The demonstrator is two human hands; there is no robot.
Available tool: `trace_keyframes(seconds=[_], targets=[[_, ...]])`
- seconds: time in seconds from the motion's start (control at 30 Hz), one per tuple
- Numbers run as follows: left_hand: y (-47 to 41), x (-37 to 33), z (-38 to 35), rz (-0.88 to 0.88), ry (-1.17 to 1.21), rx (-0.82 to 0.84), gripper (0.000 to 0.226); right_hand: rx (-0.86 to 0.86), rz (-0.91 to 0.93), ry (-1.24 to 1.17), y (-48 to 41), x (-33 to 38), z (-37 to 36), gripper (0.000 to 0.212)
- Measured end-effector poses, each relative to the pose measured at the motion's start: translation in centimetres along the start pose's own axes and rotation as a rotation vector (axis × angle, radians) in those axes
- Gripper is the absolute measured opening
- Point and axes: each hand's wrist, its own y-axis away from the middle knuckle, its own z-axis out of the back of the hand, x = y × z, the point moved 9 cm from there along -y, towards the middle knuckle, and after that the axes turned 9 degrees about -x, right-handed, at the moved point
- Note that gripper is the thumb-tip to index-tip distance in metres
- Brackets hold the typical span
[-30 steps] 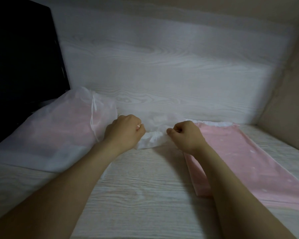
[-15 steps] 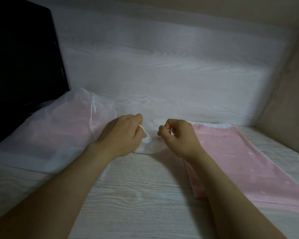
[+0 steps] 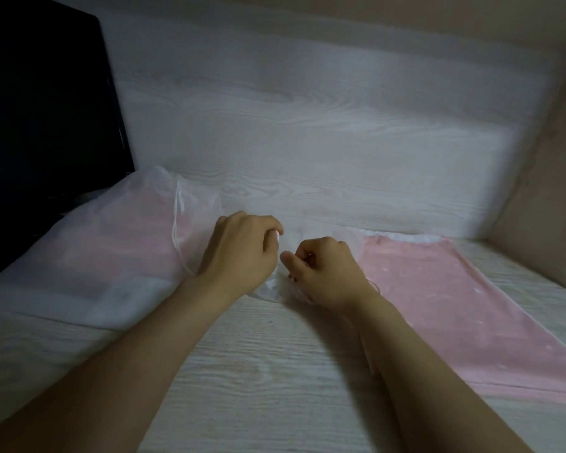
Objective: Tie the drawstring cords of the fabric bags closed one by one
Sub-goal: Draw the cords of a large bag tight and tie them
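Left hand (image 3: 239, 253), pinching cord (image 3: 276, 235), overlaps bag (image 3: 111, 256) beside monitor (image 3: 46, 125).

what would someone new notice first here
The two hands at centre draw the eye: the left hand and right hand pinch a white cord at a sheer bag's bunched mouth. A flat pink bag lies to the right. A stuffed white bag lies to the left, in front of a dark monitor.
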Motion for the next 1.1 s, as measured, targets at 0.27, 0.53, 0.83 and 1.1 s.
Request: trace_keyframes(seconds=[0.27, 0.53, 0.83, 1.1], targets=[[0.4, -0.5, -1.1, 0.193, 0.391, -0.015, 0.035, 0.015, 0.018, -0.077, 0.0, 0.2, -0.3, 0.043], [1.3, -0.6, -2.8, 0.162, 0.403, 0.146, 0.078, -0.085, -0.239, -0.340, 0.0, -0.6, 0.9, 0.032], [2.2, -2.0, -3.5, 0.166, 0.482, 0.329, 0.105, -0.180, -0.623, -0.703, 0.4, -3.9, 1.1, 0.016], [2.3, 0.4, -4.6, 0.436, 0.507, 0.354, 0.029, -0.275, -0.760, -0.755, 1.0, -6.0, 1.9, 0.024]])
